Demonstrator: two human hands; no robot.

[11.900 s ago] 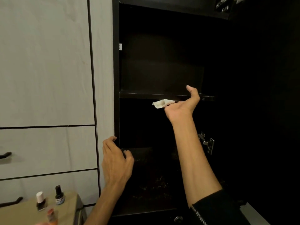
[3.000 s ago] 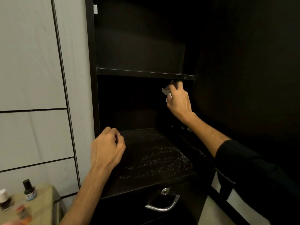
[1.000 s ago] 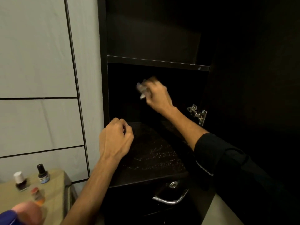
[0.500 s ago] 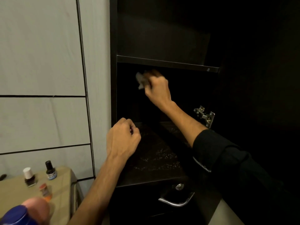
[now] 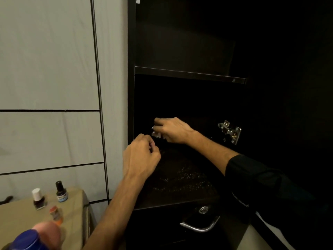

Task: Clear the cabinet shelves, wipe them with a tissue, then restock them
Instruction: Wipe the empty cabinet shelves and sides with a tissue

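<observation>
The dark cabinet stands open with an upper shelf and a lower shelf that shows pale specks on its surface. My right hand reaches into the lower compartment near its back left and grips a crumpled white tissue. My left hand hovers at the cabinet's left front edge with its fingers curled and nothing in it. Both shelves look bare of items.
A beige table at lower left carries a white-capped bottle, a black-capped bottle and a small orange bottle. A blue-capped container is blurred at the bottom edge. A metal hinge and a drawer handle sit to the right.
My right hand has dropped with the tissue from just under the upper shelf down towards the lower shelf's back left. My left hand has stayed about where it was.
</observation>
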